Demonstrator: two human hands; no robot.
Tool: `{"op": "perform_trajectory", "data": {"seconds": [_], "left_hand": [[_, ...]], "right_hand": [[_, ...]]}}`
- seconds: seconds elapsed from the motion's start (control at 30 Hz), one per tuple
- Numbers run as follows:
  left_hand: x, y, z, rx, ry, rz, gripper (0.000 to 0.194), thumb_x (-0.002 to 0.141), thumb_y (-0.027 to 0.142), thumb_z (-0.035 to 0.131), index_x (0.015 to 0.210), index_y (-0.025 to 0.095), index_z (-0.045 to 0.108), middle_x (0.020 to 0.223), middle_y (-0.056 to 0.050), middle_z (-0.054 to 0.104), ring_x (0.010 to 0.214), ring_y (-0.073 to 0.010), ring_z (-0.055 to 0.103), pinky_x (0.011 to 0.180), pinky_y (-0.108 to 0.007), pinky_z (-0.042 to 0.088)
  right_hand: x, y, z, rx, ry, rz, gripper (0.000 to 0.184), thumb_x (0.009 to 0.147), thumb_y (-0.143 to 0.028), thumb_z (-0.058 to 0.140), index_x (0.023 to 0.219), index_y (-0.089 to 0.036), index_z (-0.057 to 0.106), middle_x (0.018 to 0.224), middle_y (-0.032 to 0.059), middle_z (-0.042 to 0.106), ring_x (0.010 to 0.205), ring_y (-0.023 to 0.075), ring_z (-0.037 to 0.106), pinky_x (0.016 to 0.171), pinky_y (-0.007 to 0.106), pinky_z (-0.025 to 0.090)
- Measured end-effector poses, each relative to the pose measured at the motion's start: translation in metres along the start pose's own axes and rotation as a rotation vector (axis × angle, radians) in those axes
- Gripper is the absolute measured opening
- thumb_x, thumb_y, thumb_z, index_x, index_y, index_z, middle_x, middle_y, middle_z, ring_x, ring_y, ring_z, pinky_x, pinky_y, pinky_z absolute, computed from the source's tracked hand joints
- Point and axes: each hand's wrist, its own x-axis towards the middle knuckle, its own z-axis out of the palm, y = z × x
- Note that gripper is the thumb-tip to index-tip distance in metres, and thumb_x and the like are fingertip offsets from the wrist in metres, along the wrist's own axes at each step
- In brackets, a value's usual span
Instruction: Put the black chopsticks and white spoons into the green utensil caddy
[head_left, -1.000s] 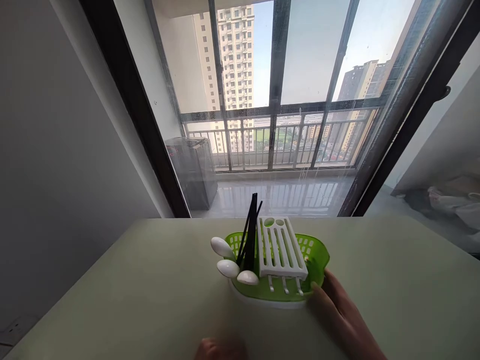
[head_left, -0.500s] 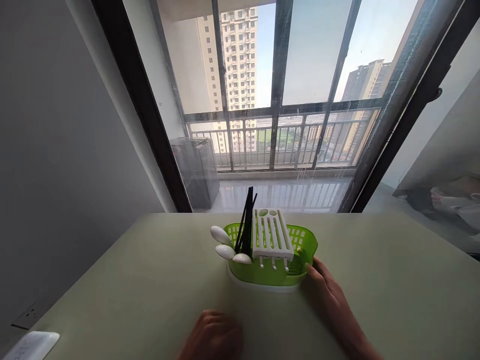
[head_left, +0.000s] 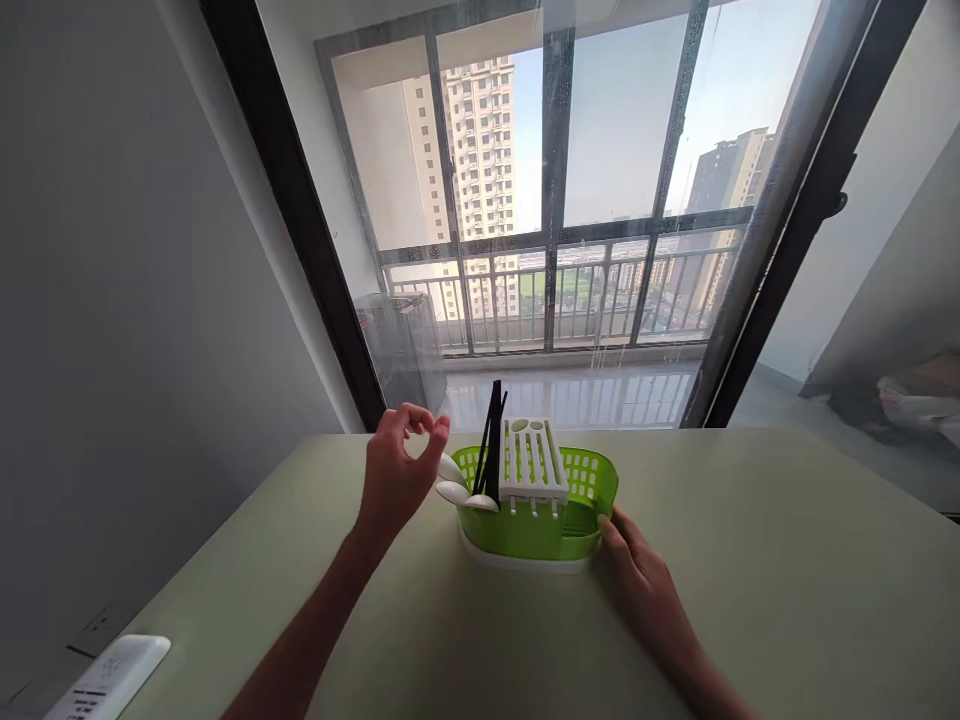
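A green plastic basket [head_left: 517, 535] with a white base stands on the table. Black chopsticks [head_left: 491, 440] lean upright inside it. White spoons [head_left: 453, 492] stick out at its left end, bowls outward. A white slotted rack [head_left: 534, 460] with small hooks sits across the basket's middle. My right hand [head_left: 637, 565] grips the right end, thumb on the rim and fingers outside. Raised beside the spoons, my left hand [head_left: 405, 460] has thumb and fingers curved into a loose ring with nothing visible in it. It partly covers the rearmost spoon.
Pale green tabletop [head_left: 750, 560] extends around the basket. A white power strip or similar flat device [head_left: 112, 680] lies at the lower left. Beyond the far edge are a glass door and a balcony with a railing [head_left: 577, 300].
My left hand has risen from the near table edge to the spoons, its fist loosening into a curve. The basket sits slightly further left in view, my right hand still on it.
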Motion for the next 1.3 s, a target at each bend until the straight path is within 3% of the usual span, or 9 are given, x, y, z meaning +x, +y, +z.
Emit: {"op": "perform_trajectory", "data": {"seconds": [0.1,0.17,0.3,0.4,0.5,0.73,1.03,1.3], "left_hand": [[0.029,0.000,0.016,-0.090,-0.254,-0.107,0.039,0.091,0.060,0.066,0.104,0.024,0.066,0.118,-0.008,0.074,0.114,-0.0273,0.066,0.101,-0.041,0.051],[0.045,-0.003,0.029,-0.131,-0.378,-0.142,0.053,0.085,0.065,0.072,0.115,0.021,0.067,0.127,-0.013,0.075,0.122,-0.0306,0.068,0.104,-0.044,0.053],[0.065,-0.007,0.049,-0.211,-0.596,-0.190,0.071,0.076,0.066,0.083,0.123,0.014,0.070,0.124,-0.020,0.079,0.113,-0.0340,0.076,0.093,-0.041,0.062],[0.070,-0.004,0.058,-0.251,-0.690,-0.171,0.061,0.073,0.063,0.085,0.111,0.016,0.078,0.116,-0.016,0.083,0.109,-0.0333,0.078,0.093,-0.039,0.062],[0.069,-0.002,0.061,-0.261,-0.686,-0.141,0.050,0.074,0.062,0.083,0.100,0.019,0.082,0.109,-0.010,0.085,0.110,-0.0334,0.078,0.096,-0.039,0.060],[0.063,0.001,0.058,-0.240,-0.611,-0.108,0.046,0.080,0.066,0.076,0.087,0.022,0.082,0.094,-0.005,0.086,0.101,-0.0338,0.079,0.095,-0.040,0.059],[0.064,-0.013,0.059,-0.370,-0.607,-0.173,0.052,0.082,0.070,0.073,0.086,0.018,0.072,0.088,-0.009,0.083,0.080,-0.0288,0.081,0.081,-0.043,0.066],[0.071,-0.020,0.050,-0.524,-0.503,-0.281,0.043,0.088,0.056,0.077,0.090,0.014,0.072,0.093,-0.013,0.083,0.084,-0.0288,0.081,0.085,-0.046,0.068]], "right_hand": [[0.001,0.001,0.002,0.004,0.008,-0.010,0.076,0.098,-0.072,0.046,0.147,-0.015,0.060,0.142,0.0152,0.069,0.135,0.0321,0.061,0.110,0.042,0.050],[0.001,0.000,0.003,0.011,0.007,-0.010,0.076,0.098,-0.071,0.046,0.147,-0.015,0.060,0.139,0.0152,0.071,0.134,0.0317,0.062,0.109,0.042,0.051],[-0.001,-0.006,0.004,0.015,0.004,-0.012,0.074,0.099,-0.069,0.047,0.148,-0.015,0.059,0.141,0.0147,0.070,0.135,0.0311,0.062,0.108,0.041,0.052],[-0.002,-0.010,0.004,0.028,-0.006,-0.002,0.074,0.099,-0.070,0.047,0.147,-0.016,0.060,0.142,0.0145,0.069,0.135,0.0313,0.062,0.108,0.042,0.052],[-0.002,-0.012,0.004,0.043,-0.013,0.013,0.073,0.098,-0.070,0.048,0.147,-0.017,0.060,0.142,0.0142,0.069,0.134,0.0313,0.063,0.107,0.042,0.053],[-0.003,-0.009,0.003,0.021,-0.003,0.011,0.075,0.098,-0.072,0.048,0.147,-0.016,0.060,0.147,0.0148,0.066,0.138,0.0319,0.060,0.109,0.042,0.052],[-0.002,-0.005,0.002,0.015,-0.011,0.029,0.076,0.097,-0.073,0.048,0.147,-0.017,0.060,0.148,0.0130,0.065,0.136,0.0326,0.061,0.106,0.043,0.053],[-0.003,-0.001,-0.001,0.025,-0.002,0.015,0.073,0.099,-0.070,0.049,0.148,-0.018,0.059,0.146,0.0137,0.067,0.135,0.0325,0.062,0.107,0.044,0.053]]}}
